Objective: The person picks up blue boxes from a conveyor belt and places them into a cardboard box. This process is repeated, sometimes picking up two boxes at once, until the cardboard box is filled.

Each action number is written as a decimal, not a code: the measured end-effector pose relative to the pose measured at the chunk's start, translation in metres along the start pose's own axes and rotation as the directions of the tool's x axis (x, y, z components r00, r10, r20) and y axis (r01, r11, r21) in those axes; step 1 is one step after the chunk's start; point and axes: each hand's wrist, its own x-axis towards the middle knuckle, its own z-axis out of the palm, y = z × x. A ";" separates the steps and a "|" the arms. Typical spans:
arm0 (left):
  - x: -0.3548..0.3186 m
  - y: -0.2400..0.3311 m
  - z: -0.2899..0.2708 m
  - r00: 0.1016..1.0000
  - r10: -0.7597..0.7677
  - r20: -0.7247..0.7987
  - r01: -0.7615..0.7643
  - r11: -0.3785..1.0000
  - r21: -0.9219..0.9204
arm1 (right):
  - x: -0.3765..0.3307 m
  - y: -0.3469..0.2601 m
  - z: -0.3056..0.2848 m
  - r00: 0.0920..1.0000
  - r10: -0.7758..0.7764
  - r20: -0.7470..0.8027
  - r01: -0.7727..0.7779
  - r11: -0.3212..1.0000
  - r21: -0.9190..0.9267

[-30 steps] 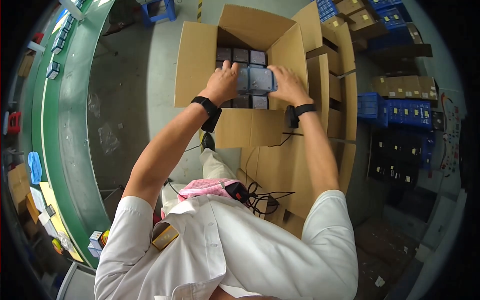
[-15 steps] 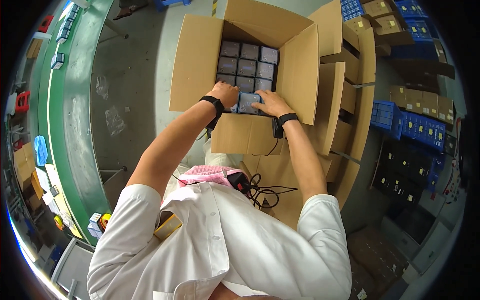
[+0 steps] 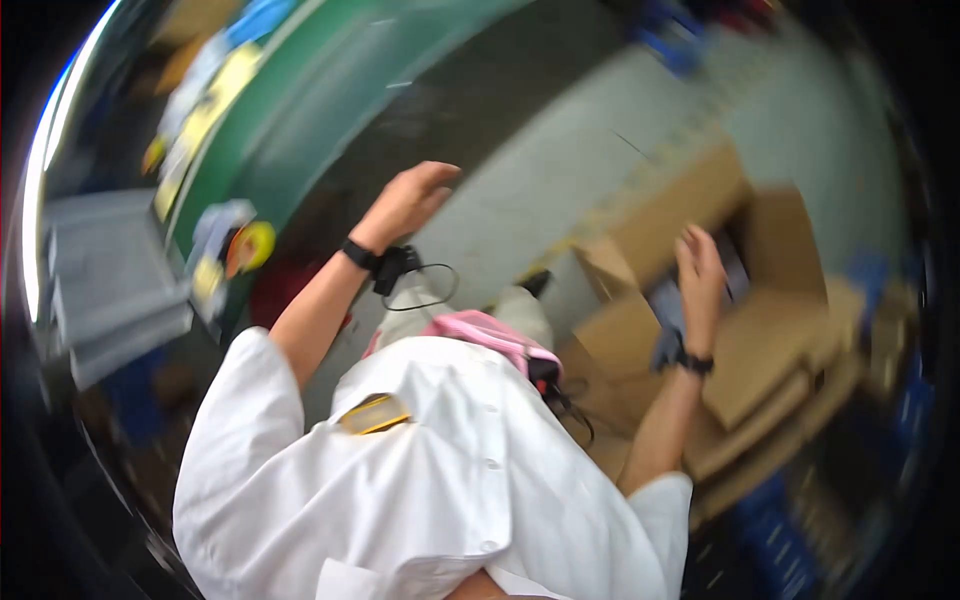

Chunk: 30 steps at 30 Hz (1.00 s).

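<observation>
My left hand (image 3: pixel 408 205) hovers in the air over the floor near the green workbench (image 3: pixel 330 115). Its fingers are stretched out and nothing is in them. On the other side, my right hand (image 3: pixel 703 268) is raised above the open cardboard carton (image 3: pixel 690 205), fingers extended and empty. Through the carton's opening some grey boxes (image 3: pixel 738 272) show, blurred and mostly hidden behind that hand and the flaps. A black strap with a small dark device is round each wrist.
A roll of yellow tape (image 3: pixel 258 246) sits at the bench's near end, beside a grey tray-like piece (image 3: pixel 120 270). More flattened cardboard (image 3: pixel 770 410) lies right of my body. A blue stool (image 3: pixel 680 45) stands at the far side. A pink bag (image 3: pixel 495 335) hangs at my waist.
Both hands have left the grey boxes in the carton and moved apart, the left toward the bench. My view has swung left, so the carton now appears at the right, smeared by motion.
</observation>
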 end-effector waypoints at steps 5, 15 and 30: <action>-0.149 -0.155 -0.125 0.943 -0.190 -0.274 0.268 0.921 0.283 | 0.012 -0.148 0.148 0.889 -0.208 0.407 0.187 0.978 0.092; -0.368 -0.380 -0.309 0.640 -0.397 -0.657 0.655 0.730 0.197 | -0.036 -0.388 0.587 0.261 -0.682 0.683 0.755 0.585 0.296; -0.349 -0.452 -0.293 0.492 -0.628 -0.603 0.680 0.709 -0.185 | -0.130 -0.544 0.876 0.571 -0.484 0.663 0.776 0.580 -0.245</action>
